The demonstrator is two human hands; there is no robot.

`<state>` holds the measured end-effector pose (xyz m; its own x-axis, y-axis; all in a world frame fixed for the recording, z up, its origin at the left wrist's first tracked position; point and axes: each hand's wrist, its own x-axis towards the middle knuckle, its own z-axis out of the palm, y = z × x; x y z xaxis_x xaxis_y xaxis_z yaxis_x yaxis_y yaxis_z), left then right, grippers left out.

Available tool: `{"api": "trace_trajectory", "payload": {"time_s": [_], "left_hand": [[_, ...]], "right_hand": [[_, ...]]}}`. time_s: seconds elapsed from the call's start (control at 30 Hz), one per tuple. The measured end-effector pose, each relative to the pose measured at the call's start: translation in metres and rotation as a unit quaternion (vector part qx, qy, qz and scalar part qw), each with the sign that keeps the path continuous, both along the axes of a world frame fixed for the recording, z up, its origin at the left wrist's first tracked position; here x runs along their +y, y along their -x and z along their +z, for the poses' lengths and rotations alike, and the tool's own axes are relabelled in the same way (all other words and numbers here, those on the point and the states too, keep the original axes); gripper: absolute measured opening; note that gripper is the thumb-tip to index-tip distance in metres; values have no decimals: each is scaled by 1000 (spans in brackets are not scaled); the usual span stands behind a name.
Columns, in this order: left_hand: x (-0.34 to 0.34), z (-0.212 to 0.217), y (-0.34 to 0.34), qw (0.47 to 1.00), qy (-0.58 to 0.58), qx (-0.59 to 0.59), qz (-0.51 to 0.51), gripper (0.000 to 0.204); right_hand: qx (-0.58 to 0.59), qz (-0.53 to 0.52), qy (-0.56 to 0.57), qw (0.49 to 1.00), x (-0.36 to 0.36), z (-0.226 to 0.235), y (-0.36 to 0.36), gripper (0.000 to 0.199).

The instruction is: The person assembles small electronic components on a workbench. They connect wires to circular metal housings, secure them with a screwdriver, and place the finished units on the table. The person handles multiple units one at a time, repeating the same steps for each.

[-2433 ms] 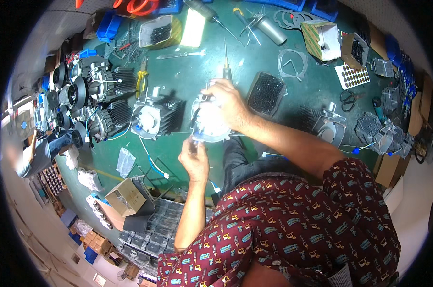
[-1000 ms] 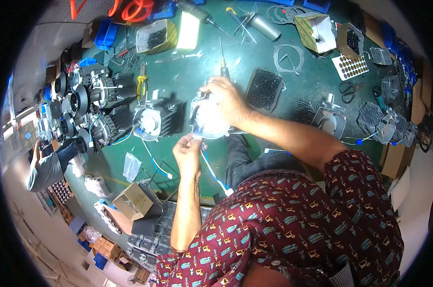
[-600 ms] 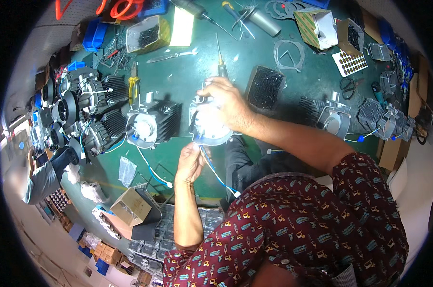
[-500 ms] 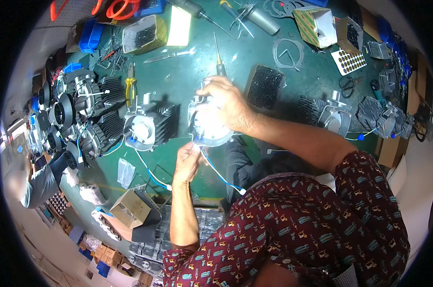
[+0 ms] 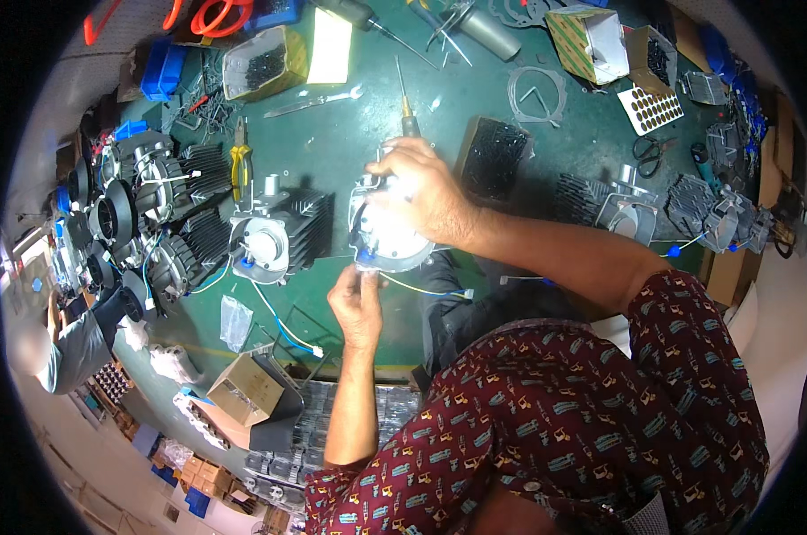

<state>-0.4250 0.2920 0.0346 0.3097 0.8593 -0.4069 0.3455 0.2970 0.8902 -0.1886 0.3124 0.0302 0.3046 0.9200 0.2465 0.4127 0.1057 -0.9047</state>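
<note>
I am pressing my right hand [image 5: 419, 185] flat over the top of the round silver motor housing [image 5: 388, 234] that is sitting on the green bench [image 5: 368, 116] right in front of me, fingers spread and curled over its upper rim to keep it from turning. My left hand [image 5: 359, 299] is coming up from below, with thumb and fingertips pinched on a small blue connector [image 5: 365, 259] at the housing's lower edge, where a thin blue and yellow wire [image 5: 426, 290] is trailing off to my right. As I judge it, I am working on the wiring of this unit, seating or feeding that lead at the rim; the next move is probably asking for a steady hold from above and a fine, straight push from the pinching fingers, without kinking the wire. Just to the left, a second finned motor [image 5: 274, 236] is lying with its own blue wire [image 5: 283, 325] running toward me, close enough to tangle with my left wrist. A screwdriver [image 5: 404, 102] is lying just beyond my right hand, and yellow-handled pliers [image 5: 239, 162] are resting farther left. A black finned heat sink [image 5: 495, 157] is sitting to the right of the housing, and a row of finished motors [image 5: 145, 223] is crowding the bench's left edge.
</note>
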Motion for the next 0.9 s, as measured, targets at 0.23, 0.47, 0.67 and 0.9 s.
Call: {"api": "trace_trajectory", "payload": {"time_s": [0.23, 0.47, 0.67, 0.9], "left_hand": [[-11, -5, -10, 988, -64, -81, 116, 21], [-22, -13, -11, 979, -190, 7, 77, 20], [-20, -5, -10, 975, -189, 105, 49, 18], [-15, 1, -19, 987, -114, 43, 105, 14]], "right_hand": [[1, -26, 14, 1000, 0, 0, 4, 31], [-6, -18, -7, 1000, -1, -5, 2, 32], [-21, 1, -4, 1000, -2, -4, 1, 35], [-13, -24, -5, 1000, -7, 0, 4, 33]]}}
